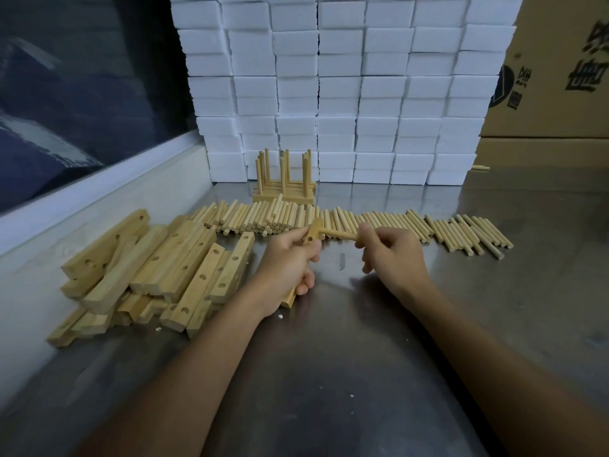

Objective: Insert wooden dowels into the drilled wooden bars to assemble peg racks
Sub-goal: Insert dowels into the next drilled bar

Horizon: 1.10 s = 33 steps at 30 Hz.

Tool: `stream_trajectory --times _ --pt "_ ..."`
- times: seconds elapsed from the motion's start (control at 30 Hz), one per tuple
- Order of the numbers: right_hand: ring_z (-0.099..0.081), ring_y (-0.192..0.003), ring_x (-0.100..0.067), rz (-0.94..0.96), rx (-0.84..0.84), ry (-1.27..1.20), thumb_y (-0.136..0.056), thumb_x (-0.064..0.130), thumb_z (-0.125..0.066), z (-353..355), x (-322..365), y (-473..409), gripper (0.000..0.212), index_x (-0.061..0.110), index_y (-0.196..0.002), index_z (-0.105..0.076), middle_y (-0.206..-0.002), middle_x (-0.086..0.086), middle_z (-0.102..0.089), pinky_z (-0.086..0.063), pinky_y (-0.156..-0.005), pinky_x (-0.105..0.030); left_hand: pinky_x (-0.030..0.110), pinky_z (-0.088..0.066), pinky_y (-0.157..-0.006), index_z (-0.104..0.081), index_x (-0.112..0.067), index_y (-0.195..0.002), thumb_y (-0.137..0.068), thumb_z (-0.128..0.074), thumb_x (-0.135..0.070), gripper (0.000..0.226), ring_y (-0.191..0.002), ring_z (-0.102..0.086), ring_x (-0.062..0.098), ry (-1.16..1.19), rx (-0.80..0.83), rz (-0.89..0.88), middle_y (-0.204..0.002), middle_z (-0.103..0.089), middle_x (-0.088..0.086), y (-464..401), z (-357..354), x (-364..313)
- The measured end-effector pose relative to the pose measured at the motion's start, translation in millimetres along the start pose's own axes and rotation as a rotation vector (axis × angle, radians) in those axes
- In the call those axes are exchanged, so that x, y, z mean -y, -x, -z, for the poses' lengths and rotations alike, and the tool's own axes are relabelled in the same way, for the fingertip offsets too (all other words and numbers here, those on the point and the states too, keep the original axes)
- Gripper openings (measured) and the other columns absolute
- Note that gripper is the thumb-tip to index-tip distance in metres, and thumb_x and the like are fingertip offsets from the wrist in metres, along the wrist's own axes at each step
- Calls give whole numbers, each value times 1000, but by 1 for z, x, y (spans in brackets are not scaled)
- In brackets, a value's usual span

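My left hand [290, 268] grips a drilled wooden bar [313, 230], held tilted with its lower end [288, 300] near the steel table. My right hand [392, 255] pinches a wooden dowel [341, 234] whose far tip sits in the bar's upper end, sticking out sideways to the right. A long row of loose dowels [379, 224] lies across the table behind my hands. A heap of drilled bars [158, 272] sits to the left. Finished peg racks [285, 188] with upright dowels are stacked behind the row.
The work surface is a steel table [362, 341]. A wall of white foam blocks [339, 87] stands at the back, cardboard boxes [553, 77] at the far right, and a raised ledge with a dark window [82, 77] runs along the left.
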State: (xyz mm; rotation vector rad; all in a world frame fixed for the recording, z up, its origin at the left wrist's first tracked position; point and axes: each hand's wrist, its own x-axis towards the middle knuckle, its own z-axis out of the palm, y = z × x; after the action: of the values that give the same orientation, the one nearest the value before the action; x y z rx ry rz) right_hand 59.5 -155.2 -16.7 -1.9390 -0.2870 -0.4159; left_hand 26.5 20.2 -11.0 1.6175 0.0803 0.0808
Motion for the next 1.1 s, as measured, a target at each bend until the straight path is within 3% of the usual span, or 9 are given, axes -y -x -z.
stream_trajectory --times 0.07,0.17,0.3,0.4,0.5,0.6,0.73,0.9,1.1 --pt "-57 -46 -13 -95 -9 -78 -102 37 -48 1 -3 -2 48 7 -73 -70 -52 -3 -60 -48 -49 -24 24 -34 -35 -57 -14 -135 -99 -55 -11 36 -44 -48 15 119 -30 57 -88 -55 10 -2 3 -2" --pt "-56 -46 -12 -138 25 -74 -103 34 -48 -2 -7 -4 45 9 -72 -70 -51 1 -59 -49 -52 -27 22 -35 -35 -59 -9 -122 -101 -52 -12 22 -47 -49 14 306 -94 150 -88 -55 10 -6 9 -5" --pt "-58 -52 -20 -61 99 186 -100 34 -53 -8 -9 -4 38 17 -72 -72 -56 -1 -64 -52 -60 -32 17 -34 -35 -54 -4 -106 -102 -48 -15 13 -49 -48 12 581 -105 258 -80 -53 9 -9 20 -6" --pt "-58 -64 -14 -12 119 427 -95 37 -59 -16 -8 -8 30 18 -77 -72 -69 3 -66 -50 -61 -30 16 -33 -34 -52 -4 -106 -103 -46 -17 15 -49 -48 12 695 -108 273 -75 -53 8 -9 21 -6" --pt "-63 -83 -16 17 140 574 -90 42 -63 -29 -1 -14 19 25 -97 -69 -88 6 -68 -56 -74 -36 17 -34 -33 -53 -3 -104 -104 -45 -21 20 -49 -48 13 710 -131 265 -75 -53 9 -10 19 -5" --pt "-61 -84 -16 131 70 609 -88 44 -65 -46 8 -20 25 25 -104 -65 -90 6 -66 -53 -72 -34 18 -34 -33 -53 -2 -103 -104 -43 -21 22 -48 -48 13 696 -149 244 -74 -53 10 -11 17 -4" --pt "-58 -84 -19 177 10 667 -89 48 -61 -72 13 -32 30 20 -98 -64 -94 1 -61 -51 -68 -34 18 -34 -33 -56 -1 -104 -104 -43 -21 23 -46 -48 13 679 -161 239 -75 -53 9 -10 18 -3" --pt "-60 -84 -25 75 41 737 -90 49 -60 -83 13 -48 34 16 -93 -64 -92 -4 -60 -56 -74 -43 19 -33 -33 -57 -2 -97 -103 -45 -21 24 -44 -49 13 666 -173 237 -75 -53 9 -11 17 -3" --pt "-64 -75 -24 25 48 742 -91 38 -61 -84 18 -54 24 16 -84 -65 -81 -4 -65 -58 -71 -42 20 -35 -33 -57 -3 -99 -104 -44 -22 24 -42 -51 13 653 -185 238 -77 -54 10 -12 17 -2"
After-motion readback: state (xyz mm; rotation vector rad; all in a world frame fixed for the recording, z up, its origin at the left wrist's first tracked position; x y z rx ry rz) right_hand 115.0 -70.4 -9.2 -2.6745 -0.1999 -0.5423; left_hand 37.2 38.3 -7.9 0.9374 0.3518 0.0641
